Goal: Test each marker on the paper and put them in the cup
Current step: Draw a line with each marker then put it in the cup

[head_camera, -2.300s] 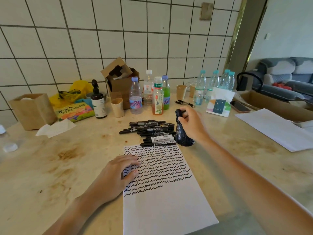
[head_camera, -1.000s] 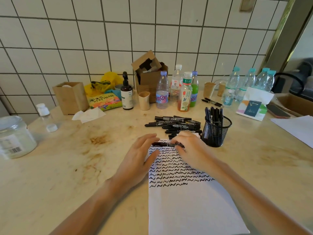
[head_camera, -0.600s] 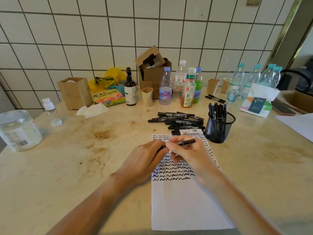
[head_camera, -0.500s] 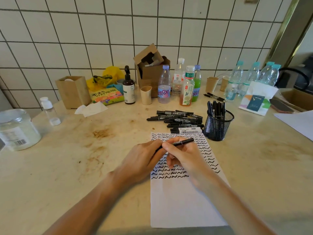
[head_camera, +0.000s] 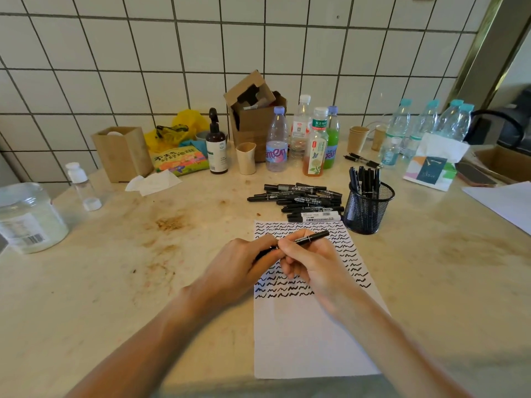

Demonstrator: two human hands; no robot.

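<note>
Marker [head_camera: 304, 239] gripped by both hands — left hand [head_camera: 244, 265], right hand [head_camera: 313, 262] — above the paper [head_camera: 301, 340].

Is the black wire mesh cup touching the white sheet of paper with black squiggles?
Cannot tell. In the head view, the black wire mesh cup stands at the far right corner of the white sheet of paper, but its base hides whether the two meet there.

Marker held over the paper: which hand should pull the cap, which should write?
Left hand for the cap: it grips the marker's near end. Right hand likely writes: it holds the barrel above the paper, on the same side as the cup.
</note>
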